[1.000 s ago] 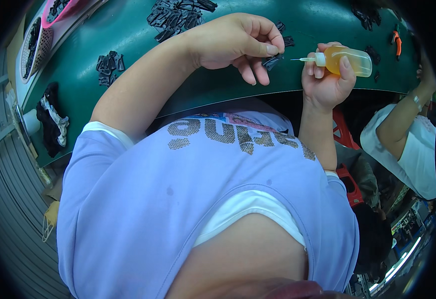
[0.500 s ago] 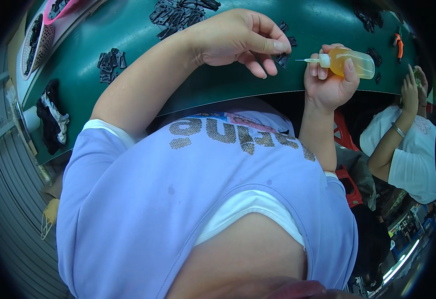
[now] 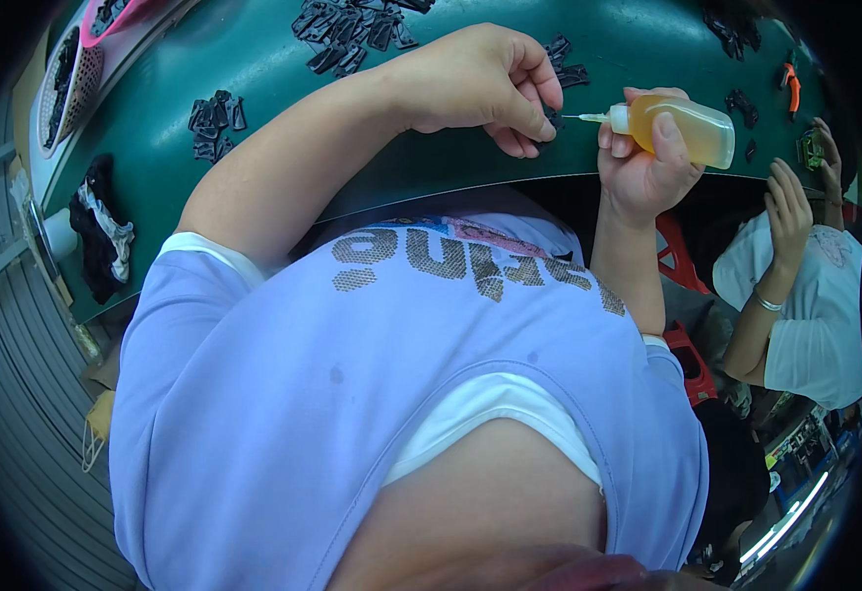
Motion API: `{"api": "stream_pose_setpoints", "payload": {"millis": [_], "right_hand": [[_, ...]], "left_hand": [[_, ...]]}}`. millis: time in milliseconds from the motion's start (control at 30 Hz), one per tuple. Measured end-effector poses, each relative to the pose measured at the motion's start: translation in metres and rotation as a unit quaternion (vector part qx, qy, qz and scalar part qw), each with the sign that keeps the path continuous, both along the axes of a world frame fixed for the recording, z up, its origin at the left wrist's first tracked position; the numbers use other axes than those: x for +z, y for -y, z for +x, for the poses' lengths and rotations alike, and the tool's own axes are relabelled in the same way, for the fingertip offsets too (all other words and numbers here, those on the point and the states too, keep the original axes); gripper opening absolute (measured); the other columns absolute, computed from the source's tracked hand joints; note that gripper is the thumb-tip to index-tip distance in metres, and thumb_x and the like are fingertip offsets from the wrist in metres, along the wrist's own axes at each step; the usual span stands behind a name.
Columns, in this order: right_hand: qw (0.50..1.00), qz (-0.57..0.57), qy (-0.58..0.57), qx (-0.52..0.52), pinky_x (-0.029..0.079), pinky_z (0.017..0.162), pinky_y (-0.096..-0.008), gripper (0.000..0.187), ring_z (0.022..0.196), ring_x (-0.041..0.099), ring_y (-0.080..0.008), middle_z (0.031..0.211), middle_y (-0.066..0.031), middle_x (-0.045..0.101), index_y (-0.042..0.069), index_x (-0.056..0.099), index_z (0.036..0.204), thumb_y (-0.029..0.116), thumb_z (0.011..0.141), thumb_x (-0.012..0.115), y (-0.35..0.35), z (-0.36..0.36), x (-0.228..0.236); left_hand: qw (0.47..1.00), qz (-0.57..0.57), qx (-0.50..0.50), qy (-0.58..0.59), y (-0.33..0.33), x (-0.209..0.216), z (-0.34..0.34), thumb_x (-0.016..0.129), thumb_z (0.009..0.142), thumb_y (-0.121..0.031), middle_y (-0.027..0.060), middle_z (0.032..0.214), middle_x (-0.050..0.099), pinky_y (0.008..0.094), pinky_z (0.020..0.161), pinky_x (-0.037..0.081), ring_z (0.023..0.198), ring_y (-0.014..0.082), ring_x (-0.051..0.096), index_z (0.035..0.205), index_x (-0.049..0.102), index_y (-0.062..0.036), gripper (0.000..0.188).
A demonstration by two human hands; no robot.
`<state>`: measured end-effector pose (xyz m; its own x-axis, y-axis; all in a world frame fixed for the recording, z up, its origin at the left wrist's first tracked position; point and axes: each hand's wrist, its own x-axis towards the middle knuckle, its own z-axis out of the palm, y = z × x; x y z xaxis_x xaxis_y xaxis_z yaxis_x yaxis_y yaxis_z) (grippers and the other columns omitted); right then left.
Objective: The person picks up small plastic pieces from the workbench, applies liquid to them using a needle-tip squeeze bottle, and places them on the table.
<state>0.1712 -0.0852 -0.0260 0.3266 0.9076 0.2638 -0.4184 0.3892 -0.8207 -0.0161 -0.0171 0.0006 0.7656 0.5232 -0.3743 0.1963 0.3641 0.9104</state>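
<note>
My right hand point(image 3: 647, 167) is wrapped around a squeeze bottle point(image 3: 692, 130) of yellowish liquid, lying nearly level with its thin needle tip pointing left. My left hand point(image 3: 495, 94) is closed in a pinch on a small black plastic part point(image 3: 551, 120), mostly hidden by the fingers. The needle's end reaches this part; whether it touches cannot be made out. Just beyond my left fingers lie a few more black plastic parts point(image 3: 571, 75) on the green table point(image 3: 401, 169).
A large heap of black parts point(image 3: 347, 34) lies behind my left forearm, a smaller pile point(image 3: 216, 123) to its left. Baskets point(image 3: 81, 89) stand at far left near a dark cloth point(image 3: 96, 231). Orange-handled pliers point(image 3: 792, 89) lie at right, near a co-worker's hand point(image 3: 790, 212).
My left fingers have closed around a black part and dipped slightly. The bottle has tilted and shifted a little left, bringing its needle to the part. The co-worker's hands have moved apart.
</note>
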Motion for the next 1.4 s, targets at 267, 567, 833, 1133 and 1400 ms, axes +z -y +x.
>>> {"api": "stream_pose_setpoints", "payload": {"millis": [267,567,833,1133,1400], "right_hand": [[0.999,0.021,0.045,0.000,0.046,0.042,-0.0251,0.009,0.045,0.052,-0.0136,0.079,-0.0140,0.060,-0.006,0.058,0.087,0.002,0.082,0.056,0.001,-0.002,-0.001],[0.999,0.009,0.044,-0.008,0.046,0.042,-0.0249,0.009,0.046,0.052,-0.0132,0.078,-0.0134,0.060,-0.006,0.059,0.086,0.001,0.081,0.057,0.002,-0.003,0.000],[0.997,0.005,0.073,-0.022,0.045,0.042,-0.0245,0.009,0.046,0.052,-0.0129,0.075,-0.0128,0.060,-0.007,0.060,0.085,0.001,0.081,0.058,0.001,-0.006,0.002],[0.997,-0.033,-0.063,-0.006,0.045,0.041,-0.0269,0.015,0.042,0.048,-0.0128,0.074,-0.0154,0.060,-0.006,0.058,0.087,0.007,0.082,0.054,0.000,0.007,-0.003],[0.999,0.004,0.037,0.037,0.046,0.040,-0.0248,0.014,0.042,0.048,-0.0121,0.082,-0.0166,0.059,-0.007,0.056,0.085,0.006,0.079,0.056,0.008,-0.001,-0.001]], "left_hand": [[1.000,0.008,-0.001,-0.016,0.001,0.001,0.001,0.070,0.079,-0.003,0.0068,0.075,0.063,0.0253,0.063,0.058,0.067,0.0165,0.068,0.095,0.056,0.0030,0.023],[1.000,0.013,-0.002,-0.022,0.001,0.003,0.001,0.071,0.079,-0.004,0.0069,0.074,0.063,0.0251,0.063,0.058,0.068,0.0166,0.069,0.095,0.056,0.0035,0.023],[0.999,0.020,-0.001,-0.025,0.002,0.004,0.001,0.070,0.079,-0.003,0.0069,0.074,0.063,0.0251,0.063,0.058,0.067,0.0164,0.068,0.095,0.056,0.0037,0.023],[1.000,0.013,0.002,-0.017,0.001,0.001,0.000,0.069,0.080,-0.003,0.0079,0.077,0.063,0.0250,0.063,0.058,0.068,0.0165,0.068,0.094,0.056,0.0034,0.020],[1.000,0.012,0.012,-0.016,0.000,0.002,0.001,0.067,0.083,-0.004,0.0091,0.082,0.064,0.0238,0.063,0.058,0.069,0.0165,0.068,0.093,0.056,0.0034,0.016]]}}
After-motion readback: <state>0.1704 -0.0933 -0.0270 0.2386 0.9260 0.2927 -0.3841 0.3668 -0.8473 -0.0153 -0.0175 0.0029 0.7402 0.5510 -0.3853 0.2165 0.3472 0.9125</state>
